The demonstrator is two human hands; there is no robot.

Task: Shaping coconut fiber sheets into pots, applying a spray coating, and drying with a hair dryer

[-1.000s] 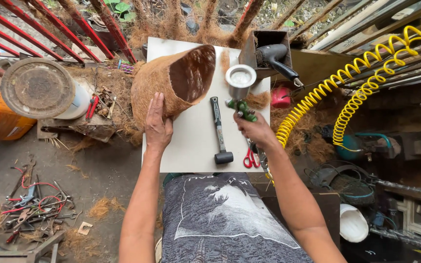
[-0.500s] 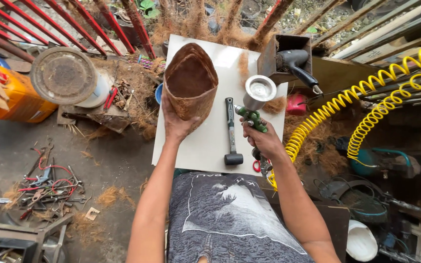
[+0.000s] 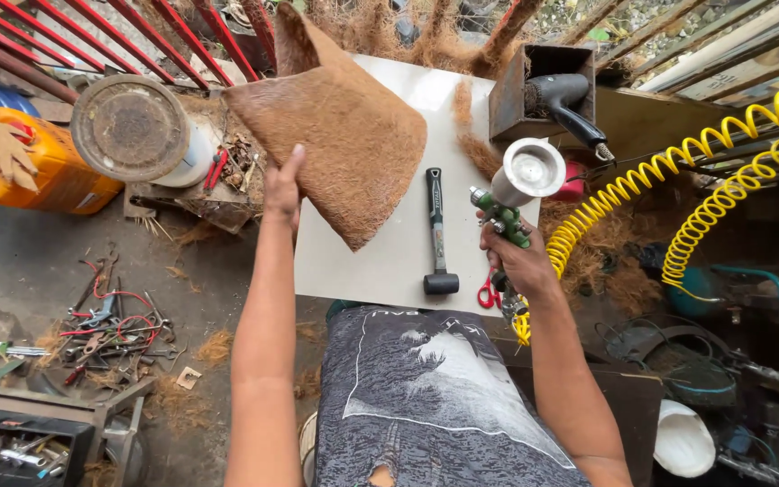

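At far left an orange jug (image 3: pixel 33 167) stands on the ground beside a white bucket (image 3: pixel 142 135) with a dusty round lid, and loose tools (image 3: pixel 105 325) lie scattered below them. The left hand (image 3: pixel 283 188) grips the left edge of the coir sheet (image 3: pixel 340 149) — fingers closed on it, thumb up — and holds it lifted and opened out, tilted over the back left of the white board (image 3: pixel 371 266). A second ago the sheet was curled into a cone resting on the board; now it hangs spread and nearly flat, its fibrous face turned up toward the right hand, so the work seems to have moved from shaping to coating. A black mallet (image 3: pixel 437 230) lies on the bare board to the sheet's right, untouched. The right hand (image 3: pixel 520 266) is wrapped tight around the green spray gun (image 3: pixel 507 216), metal cup on top, which has swung nearer the sheet. Red scissors (image 3: pixel 489 290) lie just under that hand, and the yellow hose (image 3: pixel 669 194) coils away right.
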